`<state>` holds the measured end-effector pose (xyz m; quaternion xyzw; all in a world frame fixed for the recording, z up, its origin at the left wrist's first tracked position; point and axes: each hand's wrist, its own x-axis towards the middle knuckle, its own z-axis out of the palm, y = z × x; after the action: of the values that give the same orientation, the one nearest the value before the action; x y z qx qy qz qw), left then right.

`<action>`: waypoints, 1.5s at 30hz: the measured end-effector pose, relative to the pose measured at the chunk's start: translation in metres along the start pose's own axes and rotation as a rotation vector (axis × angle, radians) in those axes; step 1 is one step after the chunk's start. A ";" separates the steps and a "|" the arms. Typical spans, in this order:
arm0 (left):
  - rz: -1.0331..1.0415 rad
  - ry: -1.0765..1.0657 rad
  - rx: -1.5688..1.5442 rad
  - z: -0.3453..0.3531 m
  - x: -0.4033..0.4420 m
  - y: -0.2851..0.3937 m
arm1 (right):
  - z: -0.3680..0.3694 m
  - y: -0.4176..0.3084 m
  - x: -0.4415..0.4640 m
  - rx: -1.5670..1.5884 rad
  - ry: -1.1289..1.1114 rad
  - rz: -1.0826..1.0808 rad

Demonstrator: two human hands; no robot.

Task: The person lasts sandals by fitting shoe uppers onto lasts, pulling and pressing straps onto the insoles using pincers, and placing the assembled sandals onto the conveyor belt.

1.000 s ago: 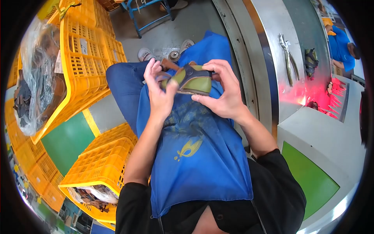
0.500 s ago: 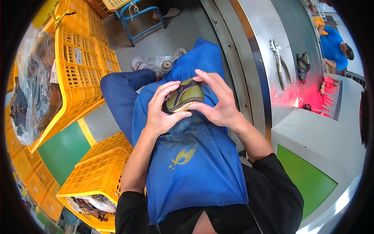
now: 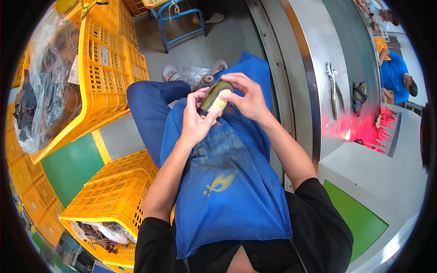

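Between my two hands, above the blue apron (image 3: 218, 195), is a small green and dark shoe upper (image 3: 212, 96) with a cream underside partly turned up toward me. Fingers of my left hand (image 3: 195, 116) wrap round its left end, the thumb on the underside. My right hand (image 3: 248, 98) grips the other end, its thumb pressing on the cream face. Some of the shoe upper is covered by my fingers. Just beyond it, between my feet, a round metal post end (image 3: 207, 80) shows.
Lasting pincers (image 3: 334, 91) and another small dark green shoe upper (image 3: 358, 97) lie on the metal bench at right, near a red-lit toothed part (image 3: 387, 123). Yellow crates (image 3: 102, 77) with bagged pieces stand at left. A blue-framed stool (image 3: 182, 22) is ahead. A person in blue (image 3: 395, 73) is at far right.
My hands have tilted the shoe upper so more of its cream underside faces me. My view has shifted slightly, moving the surroundings a little right and down.
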<state>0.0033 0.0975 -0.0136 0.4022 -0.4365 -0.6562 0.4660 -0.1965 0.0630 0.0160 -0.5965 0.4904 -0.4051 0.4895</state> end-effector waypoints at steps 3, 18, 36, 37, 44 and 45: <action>0.002 0.035 0.034 -0.011 0.021 -0.015 | 0.003 0.018 0.028 0.028 -0.011 0.016; -0.119 0.248 0.054 -0.008 0.055 -0.032 | 0.012 0.057 0.063 0.161 0.085 0.165; -0.148 0.169 -0.051 0.007 0.051 -0.003 | -0.203 -0.087 -0.076 -1.469 0.981 0.251; -0.135 0.170 -0.042 0.007 0.050 -0.003 | -0.209 -0.078 -0.082 -1.381 0.915 0.375; -0.152 0.204 -0.125 0.015 0.046 0.004 | -0.219 -0.057 -0.066 -1.378 0.801 0.436; -0.143 0.204 -0.110 0.017 0.046 0.007 | -0.222 -0.058 -0.067 -1.199 0.814 0.342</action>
<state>-0.0217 0.0557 -0.0077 0.4708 -0.3205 -0.6663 0.4813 -0.4118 0.0893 0.1158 -0.4793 0.8559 -0.1751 -0.0837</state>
